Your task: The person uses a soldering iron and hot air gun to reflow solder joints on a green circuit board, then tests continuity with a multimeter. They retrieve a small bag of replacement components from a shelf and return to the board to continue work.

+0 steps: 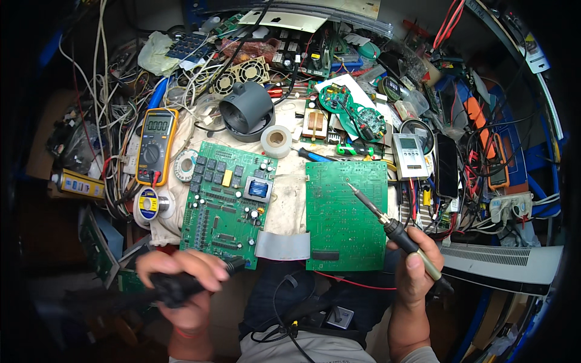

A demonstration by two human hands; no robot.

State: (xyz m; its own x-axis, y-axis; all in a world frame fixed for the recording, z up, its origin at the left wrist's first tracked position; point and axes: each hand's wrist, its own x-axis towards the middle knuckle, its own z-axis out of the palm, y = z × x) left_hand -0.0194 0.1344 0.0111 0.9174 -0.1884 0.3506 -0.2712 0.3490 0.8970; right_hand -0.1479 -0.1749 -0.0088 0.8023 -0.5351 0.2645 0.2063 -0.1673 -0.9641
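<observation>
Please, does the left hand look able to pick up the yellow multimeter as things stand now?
Probably not at once: the left hand is closed around a black tool, which it would likely need to put down first. A solder spool sits near the multimeter's lower end, but its upper part looks uncovered.

1. A worn, off-white, flat tabletop (287, 209) spans the middle, brightly lit near its centre.
2. At 12 o'clock, a long, grey, ribbed strip (363, 25) borders the back.
3. At 2 o'clock, a narrow, pale rail (549, 97) slants down the side.
4. Toward 8 o'clock lies a dark brown surface (39, 239), too dim to identify.
</observation>
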